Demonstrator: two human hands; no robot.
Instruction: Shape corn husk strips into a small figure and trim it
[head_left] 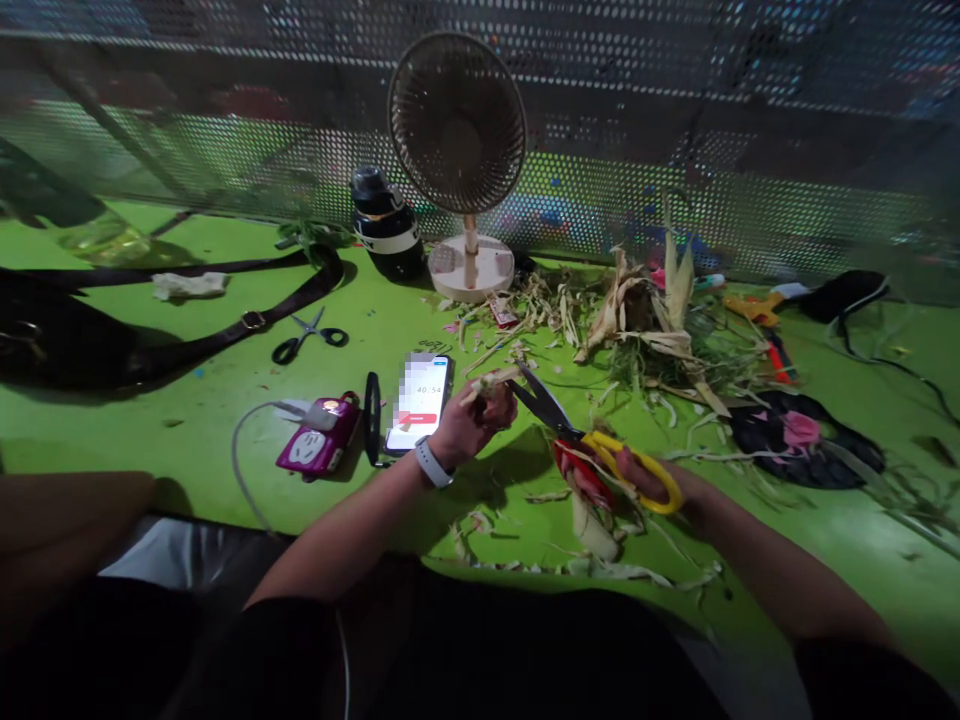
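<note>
In the middle of the head view my left hand is closed on a pale strip of dried husk. My right hand grips large scissors by a yellow handle. Their dark blades are spread and point up and left, with the tips close to the husk strip at my left fingers. Below the scissors lie a red item, partly covered, and a pale tube-like piece. My right fingers partly hide behind the handle.
A lit phone and a purple power bank lie left of my hands. Small scissors, a bottle and a fan stand or lie farther back. A heap of husks covers the right rear, near a black bag.
</note>
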